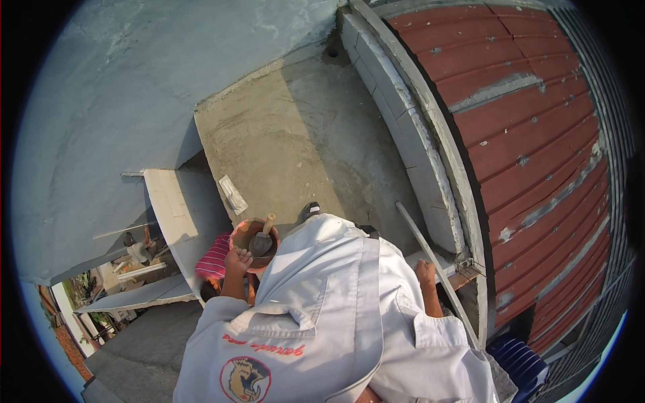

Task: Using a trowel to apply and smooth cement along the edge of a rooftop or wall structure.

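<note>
Beside the concrete ledge (295,141), left hand (236,260) grips the mortar bucket's rim (243,232); right hand (424,272) clenched near a metal rod (430,258); lifting level seems wise.

Bare concrete slab (295,134) ahead lies open (block parapet (410,127) bounds its right side).

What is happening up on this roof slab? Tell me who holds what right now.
A person in a white shirt stands on a concrete slab. The left hand grips the rim of an orange bucket with a trowel standing in it. The right hand holds a long metal straightedge. Red roofing sheets lie to the right.
</note>
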`<state>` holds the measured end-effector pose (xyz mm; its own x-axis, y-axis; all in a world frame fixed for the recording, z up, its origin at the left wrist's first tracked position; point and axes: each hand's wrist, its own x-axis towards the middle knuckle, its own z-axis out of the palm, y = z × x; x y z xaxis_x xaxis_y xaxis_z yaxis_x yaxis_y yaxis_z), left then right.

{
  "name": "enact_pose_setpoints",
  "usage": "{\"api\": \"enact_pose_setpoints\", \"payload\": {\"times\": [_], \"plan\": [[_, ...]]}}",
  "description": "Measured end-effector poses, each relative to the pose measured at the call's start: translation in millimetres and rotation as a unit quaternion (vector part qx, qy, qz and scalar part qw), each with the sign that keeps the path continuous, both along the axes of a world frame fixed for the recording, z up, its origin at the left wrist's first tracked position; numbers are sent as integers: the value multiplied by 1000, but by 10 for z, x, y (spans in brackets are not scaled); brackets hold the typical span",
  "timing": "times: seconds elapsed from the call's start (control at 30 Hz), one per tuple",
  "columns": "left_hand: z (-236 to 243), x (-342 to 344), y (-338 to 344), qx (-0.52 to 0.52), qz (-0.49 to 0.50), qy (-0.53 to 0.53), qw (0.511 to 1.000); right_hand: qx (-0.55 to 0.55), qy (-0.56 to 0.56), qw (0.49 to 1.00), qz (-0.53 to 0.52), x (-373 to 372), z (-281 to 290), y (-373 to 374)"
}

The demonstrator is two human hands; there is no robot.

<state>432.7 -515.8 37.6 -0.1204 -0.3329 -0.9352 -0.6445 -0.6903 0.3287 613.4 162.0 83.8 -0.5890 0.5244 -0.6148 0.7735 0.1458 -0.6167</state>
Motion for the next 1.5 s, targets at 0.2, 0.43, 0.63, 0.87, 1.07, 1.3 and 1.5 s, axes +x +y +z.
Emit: {"api": "enact_pose_setpoints", "payload": {"times": [0.2,0.43,0.63,0.87,1.07,1.3,1.5], "plan": [[-27,-65,-146,37,-43,18,998,-68,-30,992,-101,203,-83,-193],[253,-356,12,-50,-129,13,990,-93,-38,980,-172,529,-120,-467],[137,-542,-148,-37,-179,15,983,-78,-19,988,-132,783,-246,-550],[-63,-705,-277,19,-227,39,973,-86,5,980,-177,842,-199,-636],[66,-597,-287,55,-248,105,961,-103,-6,980,-170,728,-132,-550],[132,-472,-61,-15,-157,-3,988,-99,-27,979,-178,526,-71,-478],[99,-338,-78,-6,-68,-3,998,-102,-20,981,-165,360,-35,-431]]}}
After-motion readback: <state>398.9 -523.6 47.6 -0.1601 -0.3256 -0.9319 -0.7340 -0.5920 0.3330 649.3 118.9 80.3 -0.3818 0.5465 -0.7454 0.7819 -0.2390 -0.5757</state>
